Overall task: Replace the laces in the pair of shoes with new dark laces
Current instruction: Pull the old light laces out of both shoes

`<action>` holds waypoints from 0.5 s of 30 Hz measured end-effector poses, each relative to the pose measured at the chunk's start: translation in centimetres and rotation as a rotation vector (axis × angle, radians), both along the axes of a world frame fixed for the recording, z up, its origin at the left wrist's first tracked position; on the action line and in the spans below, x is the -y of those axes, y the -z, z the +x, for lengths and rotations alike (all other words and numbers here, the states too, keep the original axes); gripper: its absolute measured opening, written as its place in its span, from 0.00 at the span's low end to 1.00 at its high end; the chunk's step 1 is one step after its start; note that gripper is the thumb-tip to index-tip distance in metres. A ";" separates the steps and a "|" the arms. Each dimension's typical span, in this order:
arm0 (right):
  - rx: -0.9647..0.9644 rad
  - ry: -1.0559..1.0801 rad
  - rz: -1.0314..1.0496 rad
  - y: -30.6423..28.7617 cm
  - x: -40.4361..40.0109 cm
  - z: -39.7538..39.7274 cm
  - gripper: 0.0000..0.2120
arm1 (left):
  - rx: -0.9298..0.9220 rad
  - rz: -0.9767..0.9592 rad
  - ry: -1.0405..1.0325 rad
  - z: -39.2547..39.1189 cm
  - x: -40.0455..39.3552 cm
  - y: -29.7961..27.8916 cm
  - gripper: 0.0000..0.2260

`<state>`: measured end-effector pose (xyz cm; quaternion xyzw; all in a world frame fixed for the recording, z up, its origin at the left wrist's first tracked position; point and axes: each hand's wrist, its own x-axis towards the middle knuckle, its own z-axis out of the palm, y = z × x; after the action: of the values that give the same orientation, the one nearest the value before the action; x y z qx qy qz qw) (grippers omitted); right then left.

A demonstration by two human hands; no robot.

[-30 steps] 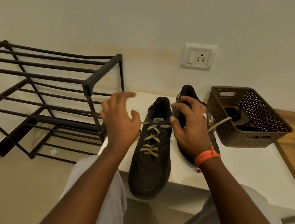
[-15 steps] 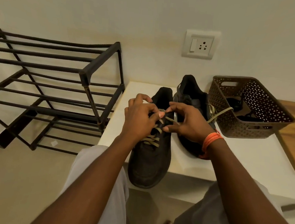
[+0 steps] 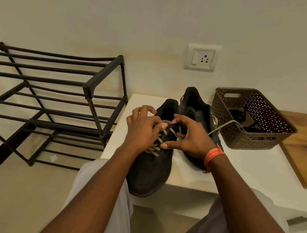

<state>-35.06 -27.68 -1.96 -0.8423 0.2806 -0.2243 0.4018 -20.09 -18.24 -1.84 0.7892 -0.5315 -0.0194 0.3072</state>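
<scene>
Centre of frame, on the white desk (image 3: 237,172): near shoe (image 3: 152,168), toe hanging over the edge. Left hand (image 3: 142,128) pinching the tan lace (image 3: 155,150) at the upper eyelets; right hand (image 3: 188,136) curled, pinching the same lace. Likely soft, limp, light, a little grippy through eyelets; best taken just beside an eyelet. Second shoe (image 3: 196,109) behind, touching.
</scene>
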 end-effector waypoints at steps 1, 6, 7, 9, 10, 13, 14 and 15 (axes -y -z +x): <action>-0.009 0.013 -0.018 0.1 0.0 0.0 0.31 | -0.028 -0.073 -0.079 0.1 0.1 -0.2 0.08; -0.024 0.058 -0.037 0.6 0.0 0.4 0.33 | -0.292 -0.470 -0.629 2.6 -0.9 -1.6 0.09; -0.026 0.062 -0.049 0.6 -0.1 0.5 0.33 | -0.249 -0.416 -0.587 2.8 -1.1 -1.5 0.10; -0.025 0.065 -0.070 0.6 -0.1 0.6 0.34 | -0.108 -0.260 -0.319 2.3 -1.2 -1.1 0.15; -0.024 0.064 -0.074 0.6 -0.1 0.6 0.33 | -0.056 -0.167 -0.165 1.6 -1.2 -0.9 0.14; -0.032 0.064 -0.091 0.6 -0.2 0.6 0.35 | -0.008 0.078 0.101 0.3 -0.5 -0.2 0.10; -0.034 0.066 -0.094 0.6 -0.3 0.5 0.35 | -0.006 0.092 0.089 0.2 -0.2 -0.1 0.09; -0.032 0.066 -0.097 0.5 -0.3 0.5 0.34 | -0.015 0.047 0.026 0.3 0.0 -0.3 0.08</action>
<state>-34.61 -27.33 -2.43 -0.8545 0.3035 -0.2374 0.3483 -19.77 -18.26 -1.57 0.7891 -0.5387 -0.0416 0.2922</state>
